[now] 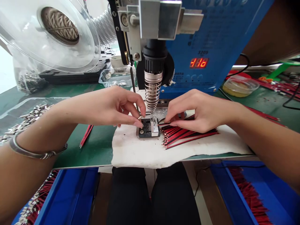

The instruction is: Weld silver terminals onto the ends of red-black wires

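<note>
My left hand [112, 106] pinches a small metal part against the left side of a small black-and-silver fixture [148, 128] under the soldering head [152, 90]. My right hand [199, 109] pinches a thin red-and-black wire whose end reaches the fixture's right side. That hand rests over a pile of red-and-black wires [187, 135] lying on a white cloth [140, 150]. A silver bangle [28, 150] sits on my left wrist.
A blue machine [211, 37] with a red digital display [198, 62] stands behind. A clear reel [47, 31] is at upper left, metal clips [23, 120] at left. Blue bins [67, 197] with wires sit below the table edge. A glass dish [240, 86] sits at right.
</note>
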